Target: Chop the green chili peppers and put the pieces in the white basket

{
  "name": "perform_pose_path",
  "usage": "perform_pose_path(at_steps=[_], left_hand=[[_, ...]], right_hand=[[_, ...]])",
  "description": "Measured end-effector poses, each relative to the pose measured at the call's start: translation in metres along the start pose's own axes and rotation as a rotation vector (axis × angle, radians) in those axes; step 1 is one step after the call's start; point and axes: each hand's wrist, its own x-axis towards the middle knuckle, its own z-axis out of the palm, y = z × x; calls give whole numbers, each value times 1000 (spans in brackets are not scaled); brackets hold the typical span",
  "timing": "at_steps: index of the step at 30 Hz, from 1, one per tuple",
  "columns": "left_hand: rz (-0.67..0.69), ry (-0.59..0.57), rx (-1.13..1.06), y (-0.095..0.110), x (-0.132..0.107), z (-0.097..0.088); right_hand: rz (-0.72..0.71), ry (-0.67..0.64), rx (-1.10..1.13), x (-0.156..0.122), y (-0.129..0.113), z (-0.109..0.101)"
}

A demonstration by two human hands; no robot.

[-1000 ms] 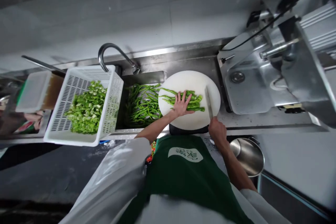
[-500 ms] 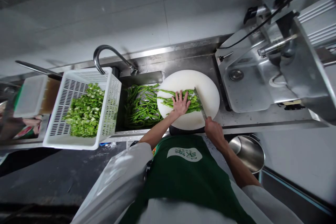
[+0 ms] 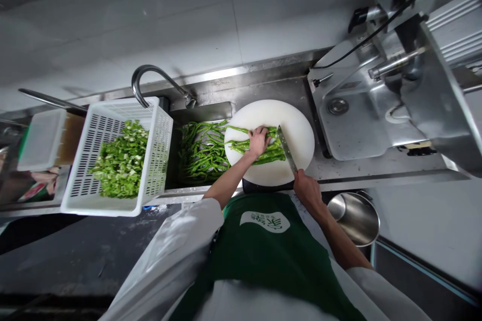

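Long green chili peppers lie side by side across a round white cutting board. My left hand rests on top of them, its fingers curled down over the far peppers. In my right hand, closed round the handle, is a knife. Its blade stands at the right ends of the peppers, tip pointing away from me. Left of the board, more whole green chili peppers fill the sink.
A white plastic basket of chopped green peppers sits left of the sink, with a curved faucet behind it. At the right stands a metal slicing machine. A steel pot is below the counter edge.
My left hand's fingers have gone from spread flat to curled over the peppers. The knife and my right hand stay nearly in place.
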Motion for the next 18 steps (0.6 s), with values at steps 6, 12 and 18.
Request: perform_pose_path(at_steps=[6,12,18], left_hand=[[-47,31,83,18,-26,20],[-46,60,145,21,-37,33],[137,3,162,15,-52,27]], right_hand=[[11,40,-25,15,-11,-8],[-71,-8,-34,22,-36,-8],[48,93,417,24,34,13]])
